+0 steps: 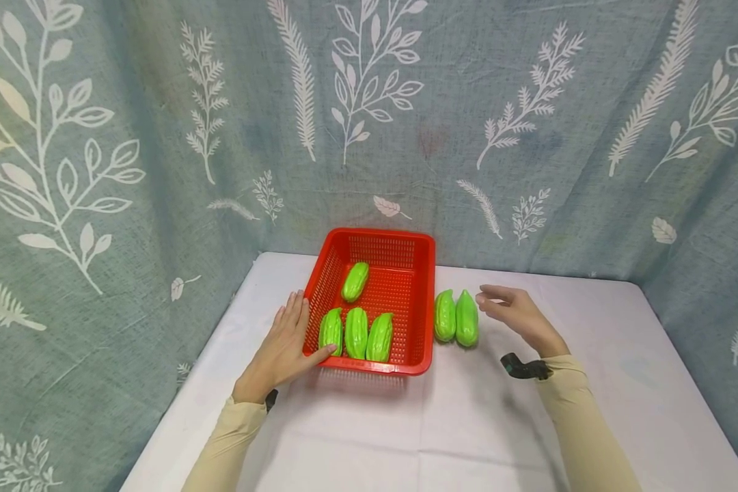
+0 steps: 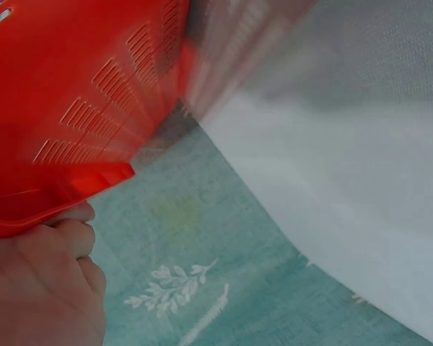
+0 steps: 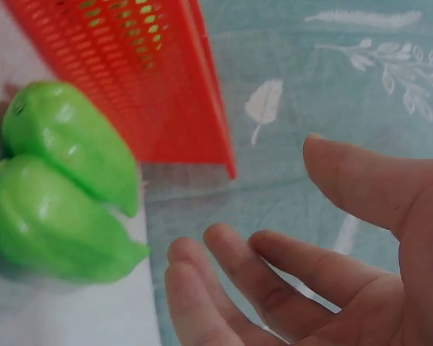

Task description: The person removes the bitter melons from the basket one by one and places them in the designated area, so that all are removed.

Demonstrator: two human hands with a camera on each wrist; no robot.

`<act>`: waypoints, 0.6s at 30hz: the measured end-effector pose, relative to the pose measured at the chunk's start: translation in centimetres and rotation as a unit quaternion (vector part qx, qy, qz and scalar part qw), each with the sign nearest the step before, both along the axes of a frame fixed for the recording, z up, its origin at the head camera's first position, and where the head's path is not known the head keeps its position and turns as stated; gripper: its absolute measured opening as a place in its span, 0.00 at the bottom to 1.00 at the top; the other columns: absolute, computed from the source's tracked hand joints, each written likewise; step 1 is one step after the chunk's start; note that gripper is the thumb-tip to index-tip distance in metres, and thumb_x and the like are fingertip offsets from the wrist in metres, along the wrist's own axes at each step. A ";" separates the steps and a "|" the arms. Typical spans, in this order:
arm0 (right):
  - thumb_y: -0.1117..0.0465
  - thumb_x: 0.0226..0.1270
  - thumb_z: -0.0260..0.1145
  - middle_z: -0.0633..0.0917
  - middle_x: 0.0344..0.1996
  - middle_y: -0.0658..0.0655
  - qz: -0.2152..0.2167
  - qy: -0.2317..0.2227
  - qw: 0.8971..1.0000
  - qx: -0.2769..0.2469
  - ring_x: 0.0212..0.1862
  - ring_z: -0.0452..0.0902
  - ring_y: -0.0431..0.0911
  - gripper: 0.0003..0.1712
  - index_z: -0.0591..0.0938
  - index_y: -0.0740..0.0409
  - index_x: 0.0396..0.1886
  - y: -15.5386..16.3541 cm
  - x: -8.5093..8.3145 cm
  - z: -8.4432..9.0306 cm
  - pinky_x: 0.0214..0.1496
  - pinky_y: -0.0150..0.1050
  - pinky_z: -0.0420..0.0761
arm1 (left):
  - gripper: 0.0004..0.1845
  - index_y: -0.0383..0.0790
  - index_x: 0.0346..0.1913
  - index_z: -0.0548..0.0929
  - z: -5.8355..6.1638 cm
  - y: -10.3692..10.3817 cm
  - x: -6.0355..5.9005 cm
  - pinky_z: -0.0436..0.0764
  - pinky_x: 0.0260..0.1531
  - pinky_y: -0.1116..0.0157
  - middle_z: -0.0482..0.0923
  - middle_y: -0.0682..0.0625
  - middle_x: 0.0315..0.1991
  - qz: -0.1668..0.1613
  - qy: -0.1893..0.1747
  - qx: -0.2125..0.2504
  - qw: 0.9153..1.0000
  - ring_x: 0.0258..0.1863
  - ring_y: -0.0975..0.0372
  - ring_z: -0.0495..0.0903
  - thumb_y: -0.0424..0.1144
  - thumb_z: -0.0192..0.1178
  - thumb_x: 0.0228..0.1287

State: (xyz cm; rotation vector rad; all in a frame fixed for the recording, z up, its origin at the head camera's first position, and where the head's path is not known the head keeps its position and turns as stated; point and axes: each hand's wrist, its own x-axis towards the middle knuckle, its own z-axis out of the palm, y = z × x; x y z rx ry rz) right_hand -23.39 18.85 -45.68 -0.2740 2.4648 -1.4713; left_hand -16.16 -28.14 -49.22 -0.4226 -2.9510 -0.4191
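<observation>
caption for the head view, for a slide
Left hand steadies a red basket of four green gourds; right hand hovers by two more.

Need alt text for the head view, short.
A left hand rests against the left wall of a red basket holding four green gourds, while the open right hand hovers beside two more gourds on the white table.

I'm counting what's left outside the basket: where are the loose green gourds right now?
In the head view, two green gourds lie side by side on the table just right of the red basket, beside the open right hand.
</observation>
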 end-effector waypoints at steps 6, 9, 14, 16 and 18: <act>0.45 0.78 0.62 0.80 0.68 0.66 0.000 0.012 1.000 0.016 0.67 0.78 0.63 0.37 0.70 0.62 0.77 -1.4 -0.1 1.2 0.72 0.62 0.75 | 0.64 0.26 0.81 0.46 0.0 -0.2 -0.1 0.51 0.81 0.40 0.38 0.34 0.85 0.001 -0.008 -0.009 1.000 0.85 0.42 0.40 0.73 0.59 0.63; 0.45 0.77 0.63 0.81 0.67 0.65 0.006 0.019 1.000 0.015 0.67 0.79 0.62 0.37 0.71 0.61 0.76 -2.2 -0.1 1.8 0.72 0.63 0.75 | 0.65 0.26 0.82 0.46 0.0 -0.3 0.0 0.51 0.82 0.42 0.38 0.34 0.85 0.002 -0.012 -0.011 1.000 0.85 0.43 0.40 0.74 0.59 0.61; 0.44 0.76 0.64 0.82 0.67 0.62 0.011 0.024 1.000 0.007 0.65 0.81 0.60 0.36 0.73 0.58 0.75 -3.5 -0.3 2.9 0.72 0.63 0.75 | 0.67 0.26 0.82 0.47 0.0 -0.3 -0.1 0.51 0.82 0.43 0.39 0.34 0.85 0.001 -0.012 -0.018 1.000 0.85 0.42 0.41 0.76 0.60 0.58; 0.44 0.76 0.64 0.82 0.67 0.62 0.014 0.025 1.000 0.001 0.64 0.81 0.60 0.36 0.73 0.58 0.75 -4.0 -0.4 3.4 0.71 0.63 0.75 | 0.68 0.26 0.81 0.47 0.1 -0.2 -0.2 0.51 0.82 0.43 0.39 0.34 0.85 0.001 -0.013 -0.018 1.000 0.85 0.42 0.41 0.76 0.60 0.58; 0.45 0.76 0.64 0.82 0.66 0.63 0.017 0.027 0.999 -0.004 0.64 0.81 0.61 0.36 0.72 0.59 0.75 -4.5 -0.5 3.7 0.70 0.62 0.77 | 0.68 0.26 0.81 0.48 0.1 0.0 -0.2 0.52 0.82 0.42 0.39 0.34 0.85 0.000 -0.014 -0.015 1.000 0.85 0.42 0.41 0.76 0.60 0.58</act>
